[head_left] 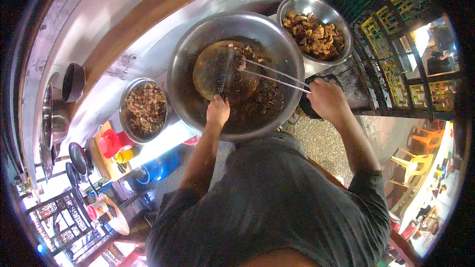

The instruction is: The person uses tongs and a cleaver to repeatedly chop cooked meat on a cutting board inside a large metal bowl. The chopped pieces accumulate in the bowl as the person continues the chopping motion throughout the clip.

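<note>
A large steel basin (179, 59) lies in front of me with a round chopping board (205, 71) in it. Dark chopped bits (264, 104) are spread around the board. My right hand (326, 100), closed at the basin's right rim, grips long metal tongs (277, 75). Their tips meet a small piece of meat (241, 64) over the board. At the board's near edge my left hand (217, 111) is closed round the handle of a knife (227, 71). Its blade points away from me across the board and is blurred.
Right of the basin at the back, a steel bowl (283, 7) holds browned meat pieces (314, 34). To the left stands another bowl (129, 131) of chopped meat (146, 104). Pans (79, 155) hang farther left, near a blue gas cylinder (161, 168). Yellow chair (413, 165) stands at right.
</note>
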Action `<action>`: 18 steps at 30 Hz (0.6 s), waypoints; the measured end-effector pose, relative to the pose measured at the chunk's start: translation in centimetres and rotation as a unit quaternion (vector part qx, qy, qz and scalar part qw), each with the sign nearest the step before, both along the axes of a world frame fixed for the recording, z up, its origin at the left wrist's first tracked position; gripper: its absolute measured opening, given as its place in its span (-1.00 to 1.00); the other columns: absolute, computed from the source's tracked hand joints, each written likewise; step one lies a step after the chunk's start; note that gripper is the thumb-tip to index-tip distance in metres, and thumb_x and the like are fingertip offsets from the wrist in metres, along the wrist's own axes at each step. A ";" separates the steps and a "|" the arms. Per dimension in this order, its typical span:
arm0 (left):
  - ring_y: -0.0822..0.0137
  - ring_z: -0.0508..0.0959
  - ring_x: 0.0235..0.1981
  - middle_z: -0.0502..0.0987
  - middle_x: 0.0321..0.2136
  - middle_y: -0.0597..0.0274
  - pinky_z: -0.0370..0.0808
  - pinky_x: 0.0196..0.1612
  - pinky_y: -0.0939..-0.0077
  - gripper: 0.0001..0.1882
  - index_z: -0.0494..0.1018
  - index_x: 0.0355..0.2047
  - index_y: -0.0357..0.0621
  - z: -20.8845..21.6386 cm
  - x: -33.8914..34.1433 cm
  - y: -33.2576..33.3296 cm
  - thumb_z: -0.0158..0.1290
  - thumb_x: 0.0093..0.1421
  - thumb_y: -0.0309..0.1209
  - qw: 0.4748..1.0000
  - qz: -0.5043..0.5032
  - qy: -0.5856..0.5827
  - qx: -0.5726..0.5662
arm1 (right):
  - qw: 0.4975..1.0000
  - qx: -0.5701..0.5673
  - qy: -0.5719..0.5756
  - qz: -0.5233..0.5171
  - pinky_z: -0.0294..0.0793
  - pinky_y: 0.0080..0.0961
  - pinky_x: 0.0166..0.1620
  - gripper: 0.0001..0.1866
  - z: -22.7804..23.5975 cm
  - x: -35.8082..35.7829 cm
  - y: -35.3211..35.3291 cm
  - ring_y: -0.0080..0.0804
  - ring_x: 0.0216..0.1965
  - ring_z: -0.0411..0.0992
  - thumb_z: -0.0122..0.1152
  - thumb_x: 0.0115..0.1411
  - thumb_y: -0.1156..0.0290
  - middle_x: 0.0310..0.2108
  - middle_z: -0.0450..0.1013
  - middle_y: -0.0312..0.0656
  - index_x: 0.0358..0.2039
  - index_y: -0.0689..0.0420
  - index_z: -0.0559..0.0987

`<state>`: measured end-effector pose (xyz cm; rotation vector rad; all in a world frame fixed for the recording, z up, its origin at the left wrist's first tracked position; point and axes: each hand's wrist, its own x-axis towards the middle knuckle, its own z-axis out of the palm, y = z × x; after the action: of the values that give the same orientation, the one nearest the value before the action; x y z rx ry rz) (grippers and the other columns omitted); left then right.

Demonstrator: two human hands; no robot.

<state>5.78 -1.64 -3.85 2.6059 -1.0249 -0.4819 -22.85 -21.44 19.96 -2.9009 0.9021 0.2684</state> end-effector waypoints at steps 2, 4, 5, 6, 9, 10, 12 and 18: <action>-0.28 0.59 -0.29 0.56 -0.39 -0.38 0.53 -0.26 -0.11 -0.62 0.32 -0.21 -0.32 2.2 -0.3 -0.1 -0.01 0.32 -0.17 0.998 -0.033 -0.031 -0.051 | 0.994 0.057 -0.025 -0.090 0.53 -0.07 -0.18 -0.79 -0.8 -1.6 1.2 0.05 -0.25 0.52 0.17 0.17 0.31 -0.31 0.48 0.00 -0.29 0.20 0.55; -0.32 0.57 -0.39 0.55 -0.44 -0.31 0.52 -0.35 -0.07 -0.61 0.34 -0.22 -0.36 6.6 -1.7 -0.3 0.05 0.28 -0.18 0.991 0.006 -0.007 -0.134 | 0.981 0.090 -0.054 -0.162 0.49 -0.03 -0.15 -0.76 -2.4 -2.3 1.7 0.12 -0.20 0.48 0.17 0.19 0.28 -0.26 0.47 0.03 -0.25 0.20 0.55; -0.33 0.55 -0.43 0.55 -0.46 -0.28 0.52 -0.39 -0.05 -0.60 0.35 -0.22 -0.37 7.4 -2.5 -0.2 0.08 0.26 -0.19 0.984 0.031 0.007 -0.175 | 0.981 0.095 -0.061 -0.156 0.48 -0.02 -0.14 -0.76 -3.7 -2.5 1.7 0.12 -0.20 0.48 0.16 0.19 0.28 -0.27 0.47 0.04 -0.26 0.20 0.56; -0.35 0.54 -0.44 0.54 -0.49 -0.28 0.48 -0.42 -0.08 -0.62 0.34 -0.26 -0.34 6.9 -3.7 -0.6 0.10 0.24 -0.21 0.968 0.089 0.026 -0.234 | 0.981 0.100 -0.068 -0.152 0.48 -0.02 -0.14 -0.76 -5.0 -2.7 1.7 0.12 -0.20 0.48 0.15 0.19 0.28 -0.27 0.47 0.05 -0.28 0.20 0.56; -0.37 0.56 -0.37 0.53 -0.50 -0.38 0.48 -0.34 -0.18 -0.64 0.30 -0.24 -0.36 0.3 -2.2 -0.4 0.03 0.29 -0.23 0.992 -0.014 -0.014 -0.126 | 0.983 0.120 -0.056 -0.128 0.48 0.00 -0.14 -0.76 -8.5 -2.6 1.2 0.13 -0.21 0.49 0.10 0.21 0.28 -0.27 0.48 0.05 -0.29 0.19 0.56; -0.38 0.55 -0.37 0.53 -0.50 -0.38 0.49 -0.33 -0.17 -0.63 0.30 -0.23 -0.37 -1.5 -0.6 -0.1 0.03 0.29 -0.22 0.996 -0.027 0.032 -0.079 | 0.982 0.135 -0.057 -0.119 0.49 0.02 -0.13 -0.75 -8.9 -2.4 1.0 0.14 -0.21 0.50 0.08 0.22 0.26 -0.26 0.49 0.05 -0.28 0.18 0.56; -0.40 0.54 -0.36 0.53 -0.50 -0.39 0.49 -0.31 -0.17 -0.62 0.30 -0.22 -0.36 -0.8 -0.5 -0.1 0.02 0.29 -0.20 0.984 -0.081 -0.104 -0.120 | 0.981 0.142 -0.066 -0.113 0.51 0.04 -0.15 -0.73 -9.5 -3.6 0.4 0.15 -0.23 0.50 0.05 0.23 0.23 -0.25 0.50 0.05 -0.27 0.16 0.56; -0.41 0.56 -0.33 0.53 -0.46 -0.43 0.50 -0.25 -0.18 -0.60 0.32 -0.26 -0.31 0.4 -2.9 -1.4 0.05 0.28 -0.14 0.990 0.090 0.031 -0.107 | 0.969 0.129 -0.175 -0.117 0.50 0.03 -0.16 -0.74 -9.8 -3.2 -1.5 0.15 -0.25 0.49 0.12 0.19 0.23 -0.31 0.49 0.10 -0.29 0.18 0.56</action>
<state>2.86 -3.09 -3.41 2.4465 -0.7681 -0.3829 -26.08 -22.95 10.21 -2.4642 1.0414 -0.1326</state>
